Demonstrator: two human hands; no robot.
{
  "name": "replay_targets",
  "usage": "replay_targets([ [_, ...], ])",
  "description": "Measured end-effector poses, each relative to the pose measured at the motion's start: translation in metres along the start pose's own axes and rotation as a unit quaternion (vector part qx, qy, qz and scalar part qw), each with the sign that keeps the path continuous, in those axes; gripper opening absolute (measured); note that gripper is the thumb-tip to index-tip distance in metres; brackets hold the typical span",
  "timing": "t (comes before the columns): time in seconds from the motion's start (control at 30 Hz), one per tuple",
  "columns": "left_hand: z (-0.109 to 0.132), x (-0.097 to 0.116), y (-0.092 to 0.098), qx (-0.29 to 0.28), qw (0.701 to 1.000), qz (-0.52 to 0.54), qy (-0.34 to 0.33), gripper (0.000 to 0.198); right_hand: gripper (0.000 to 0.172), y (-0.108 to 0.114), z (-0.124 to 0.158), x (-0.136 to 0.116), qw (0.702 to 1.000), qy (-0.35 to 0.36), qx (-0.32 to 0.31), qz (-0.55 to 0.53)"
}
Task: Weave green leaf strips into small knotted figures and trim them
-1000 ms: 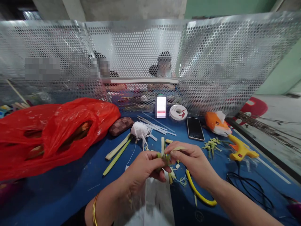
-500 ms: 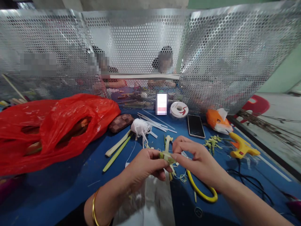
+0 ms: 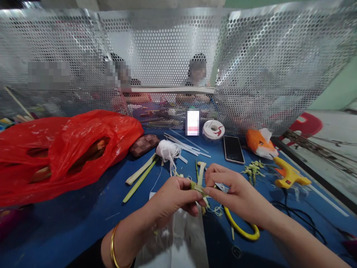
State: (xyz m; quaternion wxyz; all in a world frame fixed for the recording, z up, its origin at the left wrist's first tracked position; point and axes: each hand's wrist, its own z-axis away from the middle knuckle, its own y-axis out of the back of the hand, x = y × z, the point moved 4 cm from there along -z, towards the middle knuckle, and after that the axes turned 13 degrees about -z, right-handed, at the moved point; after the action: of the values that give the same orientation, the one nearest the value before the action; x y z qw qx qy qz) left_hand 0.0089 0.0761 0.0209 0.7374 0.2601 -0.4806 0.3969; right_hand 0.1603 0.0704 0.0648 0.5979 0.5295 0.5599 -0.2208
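Observation:
Between my two hands is a folded piece of pale green leaf strip (image 3: pixel 200 177), one end sticking up. My left hand (image 3: pixel 177 197) is closed around it, thumb on top and fingers beneath. With thumb and fingertips my right hand (image 3: pixel 235 190) pinches its right side; the fingertips partly hide the fold. Under my right hand lie scissors with yellow handles (image 3: pixel 241 230), their blades partly covered. Thin leaf scraps and curled string (image 3: pixel 218 211) lie below the hands. A ball of white string (image 3: pixel 168 149) and two green stalks (image 3: pixel 141 182) lie to the left.
A red plastic bag (image 3: pixel 119 130) fills the left side, beside a checkered case (image 3: pixel 144 145). Behind are white strips (image 3: pixel 184 143), a ribbon spool (image 3: pixel 213 129) and a phone (image 3: pixel 233 149). Rightward are tissues (image 3: pixel 258 142) and a yellow glue gun (image 3: pixel 292 174). A perforated metal screen (image 3: pixel 173 44) stands behind.
The folded leaf strip has turned slightly in my fingers, and its upright end leans a little more to the right. Both hands keep their grip.

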Motion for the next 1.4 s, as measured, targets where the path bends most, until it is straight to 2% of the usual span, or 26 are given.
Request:
replay_targets([
  [0.17, 0.000, -0.001, -0.003, -0.007, 1.000, -0.011, 0.008, 0.023, 0.024, -0.007, 0.001, 0.000, 0.999, 0.016, 0.010, 0.027],
  [0.33, 0.000, -0.001, -0.003, 0.003, 1.000, -0.012, 0.006, 0.019, 0.022, -0.013, 0.005, 0.000, 0.993, 0.042, 0.051, 0.095],
  [0.6, 0.000, 0.000, -0.001, -0.009, 1.000, -0.013, 0.004, 0.016, 0.021, -0.007, 0.003, -0.005, 0.983, 0.063, 0.051, 0.162],
  [0.93, 0.001, 0.003, -0.002, -0.024, 0.999, -0.021, 0.019, 0.016, 0.022, -0.014, 0.005, -0.007, 0.941, 0.161, 0.073, 0.289],
  [1.2, 0.001, 0.002, -0.001, -0.029, 0.999, -0.029, 0.020, 0.014, 0.022, -0.017, 0.006, -0.010, 0.939, 0.175, 0.066, 0.287],
  [1.4, 0.001, 0.000, -0.001, -0.026, 0.999, -0.025, 0.022, 0.011, 0.022, -0.015, 0.005, -0.007, 0.977, 0.106, 0.033, 0.179],
])
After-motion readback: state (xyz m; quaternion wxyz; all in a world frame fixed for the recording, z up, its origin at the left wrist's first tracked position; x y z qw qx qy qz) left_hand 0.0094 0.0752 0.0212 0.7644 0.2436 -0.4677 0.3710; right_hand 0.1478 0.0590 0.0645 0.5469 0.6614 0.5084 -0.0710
